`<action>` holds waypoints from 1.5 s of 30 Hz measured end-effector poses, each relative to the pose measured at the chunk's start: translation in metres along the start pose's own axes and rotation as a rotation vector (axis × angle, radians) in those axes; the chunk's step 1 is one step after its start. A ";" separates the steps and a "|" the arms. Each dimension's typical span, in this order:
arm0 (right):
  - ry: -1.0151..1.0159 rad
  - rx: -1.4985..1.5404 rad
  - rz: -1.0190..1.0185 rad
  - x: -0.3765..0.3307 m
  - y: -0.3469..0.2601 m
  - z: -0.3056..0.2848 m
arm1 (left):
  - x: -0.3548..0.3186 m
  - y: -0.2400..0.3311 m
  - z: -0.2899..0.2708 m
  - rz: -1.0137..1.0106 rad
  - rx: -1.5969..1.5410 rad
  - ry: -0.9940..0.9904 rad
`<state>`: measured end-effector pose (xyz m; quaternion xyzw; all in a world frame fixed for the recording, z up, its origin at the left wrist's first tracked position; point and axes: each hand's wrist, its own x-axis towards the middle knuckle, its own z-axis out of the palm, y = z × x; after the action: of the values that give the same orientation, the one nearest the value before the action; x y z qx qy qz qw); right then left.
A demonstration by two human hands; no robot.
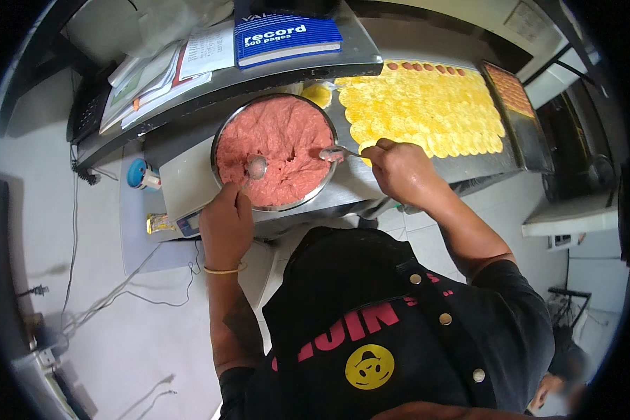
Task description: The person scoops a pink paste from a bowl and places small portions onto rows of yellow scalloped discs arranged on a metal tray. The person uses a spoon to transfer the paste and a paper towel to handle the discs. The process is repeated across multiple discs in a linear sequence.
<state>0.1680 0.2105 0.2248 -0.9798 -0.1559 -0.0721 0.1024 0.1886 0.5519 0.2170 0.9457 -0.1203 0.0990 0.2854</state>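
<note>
A round metal bowl (280, 207) full of pink ground meat (276, 129) stands on the work table. My left hand (227, 220) is closed around the handle of a spoon (257, 166), whose round end rests on the meat. Pinched in my right hand (401, 171) is another spoon (337, 151), its tip over the bowl's right rim with some meat on it. To the right lie rows of overlapping thin yellow rounds (427, 112). Small lumps of meat (427, 68) sit along their far edge.
A dark tray (532, 140) holding rows of reddish pieces stands at the far right. Above the table, a shelf (287, 78) carries a blue record book (287, 38) and papers (154, 87). A blue-topped container (141, 175) and a yellow packet (159, 223) lie left of the bowl.
</note>
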 end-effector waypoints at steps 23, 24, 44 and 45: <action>0.179 0.638 0.300 0.018 -0.095 0.049 | -0.018 -0.047 0.043 -0.092 -0.569 0.024; 0.218 0.628 0.258 0.021 -0.096 0.050 | -0.014 -0.046 0.040 -0.112 -0.668 0.032; 0.297 0.498 -0.144 0.027 -0.088 0.090 | 0.004 -0.022 0.038 -0.569 -1.396 -0.090; 0.291 0.490 -0.151 0.025 -0.087 0.090 | 0.005 -0.021 0.038 -0.561 -1.364 -0.088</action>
<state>0.1734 0.3193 0.1572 -0.8909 -0.2249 -0.1793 0.3515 0.2036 0.5466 0.1761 0.5565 0.0796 -0.1126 0.8193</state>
